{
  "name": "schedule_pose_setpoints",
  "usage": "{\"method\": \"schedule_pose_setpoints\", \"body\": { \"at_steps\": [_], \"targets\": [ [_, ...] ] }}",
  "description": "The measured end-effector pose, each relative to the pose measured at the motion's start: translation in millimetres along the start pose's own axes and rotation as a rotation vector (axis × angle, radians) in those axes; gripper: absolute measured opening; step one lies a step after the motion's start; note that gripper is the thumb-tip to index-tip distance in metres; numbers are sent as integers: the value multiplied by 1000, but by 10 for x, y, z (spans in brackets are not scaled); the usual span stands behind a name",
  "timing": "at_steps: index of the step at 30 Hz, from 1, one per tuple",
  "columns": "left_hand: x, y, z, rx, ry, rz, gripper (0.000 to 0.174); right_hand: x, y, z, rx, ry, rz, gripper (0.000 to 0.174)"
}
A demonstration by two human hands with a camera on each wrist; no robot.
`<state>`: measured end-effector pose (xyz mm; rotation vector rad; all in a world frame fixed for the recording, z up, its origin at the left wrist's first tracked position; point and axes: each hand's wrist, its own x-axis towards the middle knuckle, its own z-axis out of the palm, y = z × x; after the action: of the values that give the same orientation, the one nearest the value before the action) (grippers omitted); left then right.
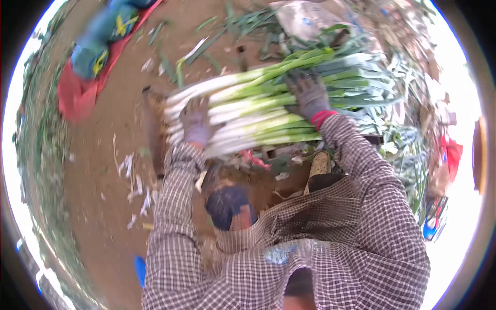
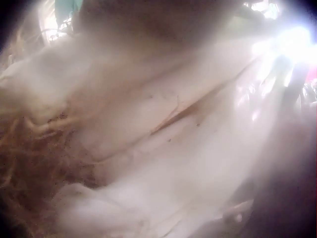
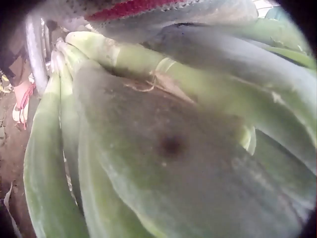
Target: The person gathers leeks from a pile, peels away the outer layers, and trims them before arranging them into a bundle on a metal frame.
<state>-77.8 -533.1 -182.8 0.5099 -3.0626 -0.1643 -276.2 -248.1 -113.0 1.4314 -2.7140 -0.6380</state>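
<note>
A wide bundle of long green onions (image 1: 243, 106) lies crosswise before me, white root ends to the left and green leaves to the right. My gloved left hand (image 1: 195, 124) rests on the white stalks close to the roots. With fingers spread, my gloved right hand (image 1: 309, 95) presses on top of the green part. Up close in the left wrist view are blurred white stalks (image 2: 148, 124) and brown, stringy roots (image 2: 25, 163). Thick green leaves (image 3: 129, 163) fill the right wrist view, below the glove's red-banded cuff (image 3: 133, 10).
Brown soil (image 1: 113, 170) with scattered leaf scraps surrounds the bundle. Behind it lies a pale sack (image 1: 310, 20) among loose leaves. At upper left, blue-green bundles with yellow ties (image 1: 90, 59) sit on red sheeting (image 1: 77, 98). More leaf litter (image 1: 408, 150) is heaped at right.
</note>
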Motion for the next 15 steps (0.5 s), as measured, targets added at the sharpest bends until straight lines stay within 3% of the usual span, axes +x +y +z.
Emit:
{"method": "schedule_pose_setpoints", "body": {
  "at_steps": [6,9,15],
  "targets": [
    [71,131,17,-25,-13,-26,99,-5,101,356,129,196,-29,86],
    [63,75,99,17,-71,-64,99,-50,104,198,129,103,-35,83],
    [101,48,214,4,-58,-45,101,-88,117,348,221,228,-8,88]
  ]
}}
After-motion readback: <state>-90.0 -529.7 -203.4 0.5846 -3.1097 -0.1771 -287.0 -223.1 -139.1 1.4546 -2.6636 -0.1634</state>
